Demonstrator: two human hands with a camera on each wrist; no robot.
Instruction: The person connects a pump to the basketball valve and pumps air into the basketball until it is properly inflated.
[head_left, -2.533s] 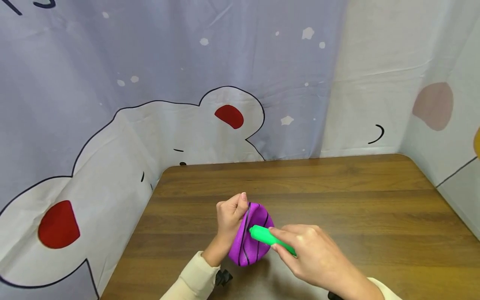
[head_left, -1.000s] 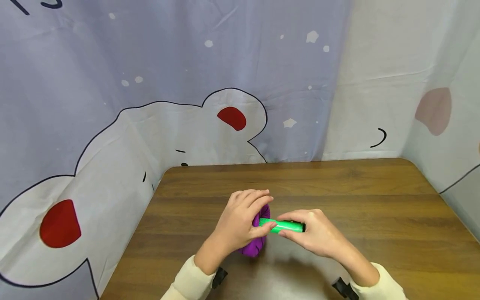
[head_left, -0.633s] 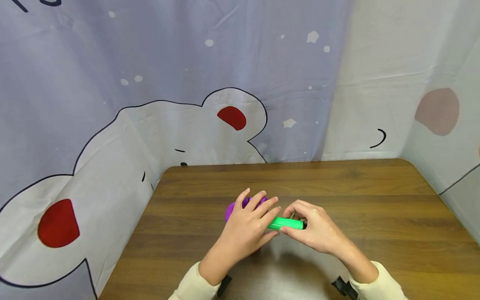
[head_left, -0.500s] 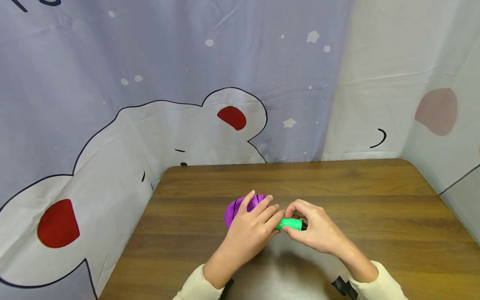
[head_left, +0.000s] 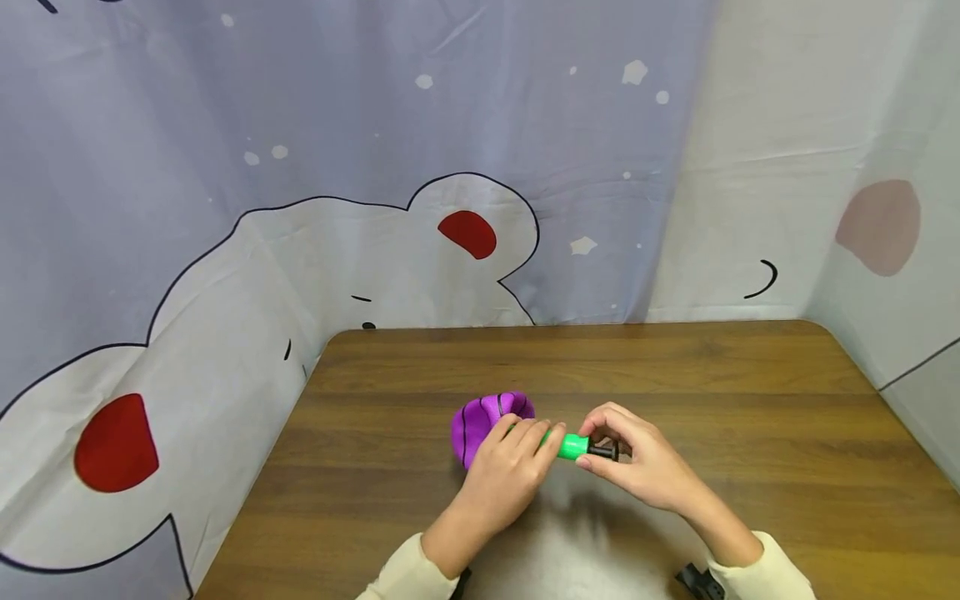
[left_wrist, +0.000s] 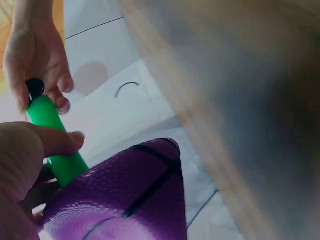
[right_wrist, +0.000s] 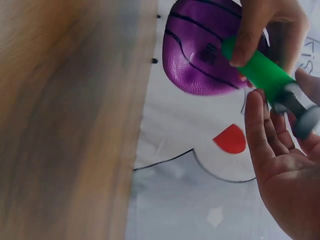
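A soft, dented purple ball (head_left: 476,425) with black lines is held up over the table, at the tip of a green hand pump (head_left: 575,447). My left hand (head_left: 504,477) grips the pump's barrel, its thumb along one side in the left wrist view; it hides part of the ball and the pump's tip. At the pump's other end, the thumb and fingers of my right hand (head_left: 645,467) are bent around the black plunger (head_left: 603,452). A short length of dark rod shows between the barrel and the round handle (right_wrist: 306,121).
Below both hands lies the wood-grain table (head_left: 675,367), with a bright glare patch at its near side. A printed curtain (head_left: 337,100) with bear figures and stars hangs behind it and along the sides.
My left hand has moved from the ball onto the pump barrel. The pump has swung to point left into the ball, and the plunger rod has come out of the barrel.
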